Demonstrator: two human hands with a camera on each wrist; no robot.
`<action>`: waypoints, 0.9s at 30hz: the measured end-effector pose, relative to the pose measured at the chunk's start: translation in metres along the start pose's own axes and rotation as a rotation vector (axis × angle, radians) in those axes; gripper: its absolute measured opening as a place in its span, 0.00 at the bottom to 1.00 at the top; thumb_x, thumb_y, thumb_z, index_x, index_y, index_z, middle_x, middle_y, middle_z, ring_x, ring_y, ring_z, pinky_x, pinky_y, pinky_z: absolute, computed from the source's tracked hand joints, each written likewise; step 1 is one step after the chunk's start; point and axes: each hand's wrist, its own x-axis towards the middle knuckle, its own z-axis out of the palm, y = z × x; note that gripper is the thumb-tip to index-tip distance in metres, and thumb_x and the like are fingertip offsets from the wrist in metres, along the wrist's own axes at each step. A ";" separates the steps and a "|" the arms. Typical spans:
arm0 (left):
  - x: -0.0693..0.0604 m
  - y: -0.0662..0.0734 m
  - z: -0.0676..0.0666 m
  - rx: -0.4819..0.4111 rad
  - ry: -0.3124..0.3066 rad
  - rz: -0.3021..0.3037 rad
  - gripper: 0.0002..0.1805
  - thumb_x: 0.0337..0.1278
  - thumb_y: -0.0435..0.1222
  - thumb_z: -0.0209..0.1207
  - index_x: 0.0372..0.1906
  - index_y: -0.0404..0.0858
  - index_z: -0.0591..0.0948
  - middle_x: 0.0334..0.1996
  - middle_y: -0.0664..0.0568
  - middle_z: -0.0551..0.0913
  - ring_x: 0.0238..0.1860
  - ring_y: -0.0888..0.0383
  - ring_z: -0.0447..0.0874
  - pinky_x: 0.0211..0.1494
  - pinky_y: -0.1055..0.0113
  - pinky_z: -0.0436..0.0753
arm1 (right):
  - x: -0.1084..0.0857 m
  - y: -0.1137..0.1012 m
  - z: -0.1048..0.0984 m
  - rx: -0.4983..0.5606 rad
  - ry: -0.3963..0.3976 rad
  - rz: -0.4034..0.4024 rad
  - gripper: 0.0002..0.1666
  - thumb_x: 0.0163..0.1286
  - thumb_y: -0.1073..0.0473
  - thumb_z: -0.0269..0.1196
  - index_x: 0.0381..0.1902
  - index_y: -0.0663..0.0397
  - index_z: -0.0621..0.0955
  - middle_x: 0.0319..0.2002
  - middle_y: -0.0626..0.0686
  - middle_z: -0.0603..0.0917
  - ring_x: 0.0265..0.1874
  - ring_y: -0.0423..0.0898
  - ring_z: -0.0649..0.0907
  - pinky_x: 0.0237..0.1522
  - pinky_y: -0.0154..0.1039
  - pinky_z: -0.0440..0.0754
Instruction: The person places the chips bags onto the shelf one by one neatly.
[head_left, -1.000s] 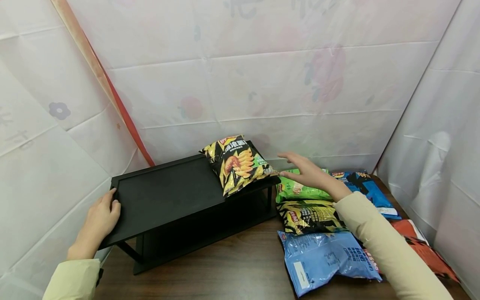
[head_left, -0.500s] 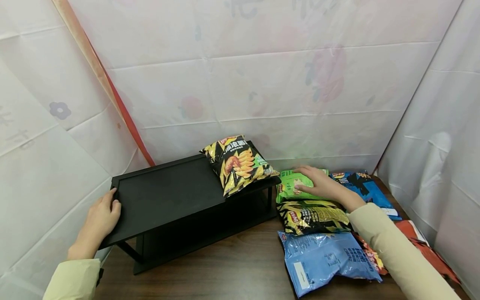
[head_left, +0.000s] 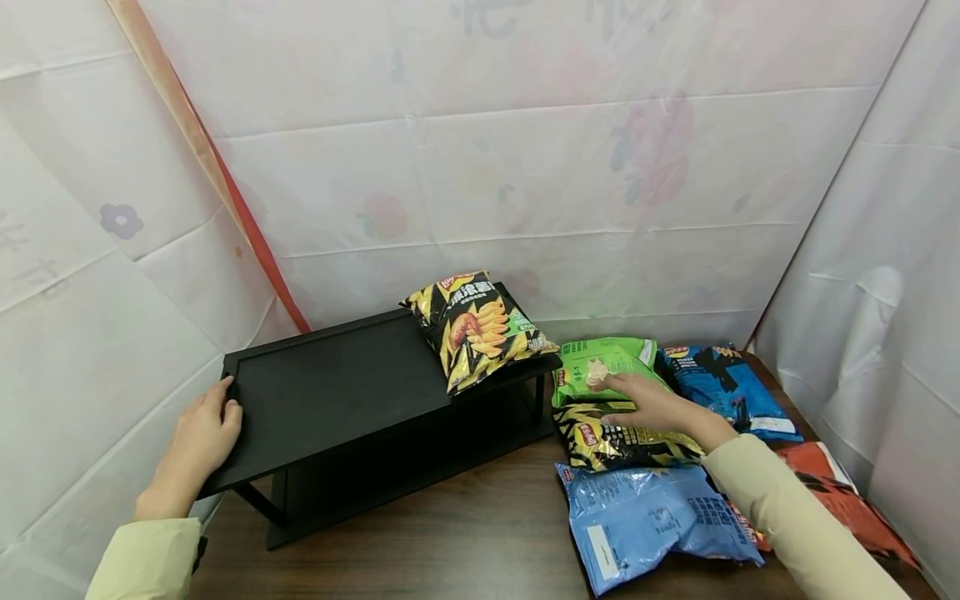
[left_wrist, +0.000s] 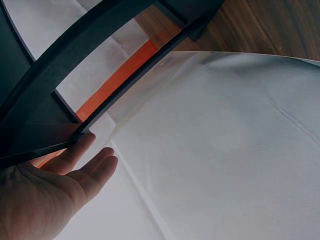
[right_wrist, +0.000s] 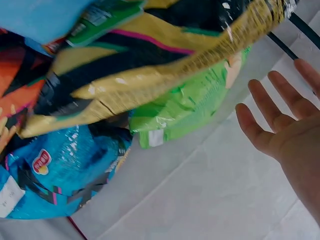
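Note:
A black two-tier shelf [head_left: 337, 387] stands on the table. My left hand [head_left: 198, 437] grips its left end; in the left wrist view the fingers [left_wrist: 82, 160] show beside the shelf's edge. On the upper tier's right end lies a black-and-yellow chip bag [head_left: 483, 329]. My right hand [head_left: 660, 408] hovers with fingers extended over another black-and-yellow chip bag [head_left: 592, 437] and the green chip bag [head_left: 600, 358]. In the right wrist view this hand [right_wrist: 287, 120] is spread, holding nothing.
A light blue bag [head_left: 652, 517] lies in front of that pile. Behind, on the right, is a dark blue bag [head_left: 727, 387]; red bags [head_left: 855, 508] lie partly behind the right sleeve. White printed sheets [head_left: 525, 167] hang around the wooden table [head_left: 450, 533].
My right hand has moved away from the bag on the shelf, passing over the green bag and then towards me above the lower black-and-yellow bag. The left hand stays put.

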 end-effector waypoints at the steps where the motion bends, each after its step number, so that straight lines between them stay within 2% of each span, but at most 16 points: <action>1: 0.000 0.000 0.000 -0.001 -0.001 0.000 0.28 0.67 0.38 0.31 0.68 0.27 0.53 0.57 0.19 0.61 0.54 0.25 0.59 0.50 0.36 0.64 | -0.001 0.000 0.001 0.007 -0.012 0.002 0.34 0.62 0.45 0.59 0.63 0.53 0.69 0.63 0.63 0.68 0.62 0.64 0.65 0.57 0.64 0.65; 7: 0.000 -0.001 0.000 0.000 -0.003 -0.002 0.28 0.67 0.38 0.31 0.68 0.28 0.53 0.57 0.19 0.61 0.54 0.24 0.59 0.50 0.35 0.63 | -0.007 0.001 0.009 0.048 -0.073 0.039 0.37 0.59 0.41 0.61 0.61 0.57 0.70 0.61 0.62 0.69 0.60 0.63 0.68 0.55 0.62 0.69; 13: -0.001 -0.001 0.001 0.000 -0.003 -0.002 0.28 0.67 0.38 0.31 0.68 0.28 0.52 0.56 0.19 0.61 0.53 0.24 0.60 0.48 0.36 0.64 | -0.013 0.004 0.017 0.077 -0.135 0.053 0.42 0.55 0.38 0.63 0.62 0.54 0.69 0.63 0.63 0.66 0.60 0.65 0.66 0.52 0.64 0.69; 19: -0.001 -0.003 0.001 0.002 -0.004 -0.002 0.28 0.67 0.38 0.31 0.68 0.28 0.52 0.56 0.19 0.61 0.53 0.24 0.60 0.47 0.36 0.65 | -0.017 0.007 0.022 0.052 -0.126 0.061 0.47 0.49 0.40 0.68 0.65 0.51 0.66 0.65 0.65 0.62 0.61 0.69 0.63 0.50 0.68 0.66; 27: 0.000 -0.003 0.001 0.000 -0.010 -0.005 0.29 0.68 0.39 0.31 0.69 0.28 0.51 0.56 0.19 0.61 0.52 0.24 0.60 0.47 0.36 0.65 | -0.019 0.010 0.029 -0.028 -0.121 0.085 0.50 0.47 0.46 0.72 0.66 0.47 0.64 0.66 0.64 0.62 0.62 0.69 0.61 0.53 0.72 0.59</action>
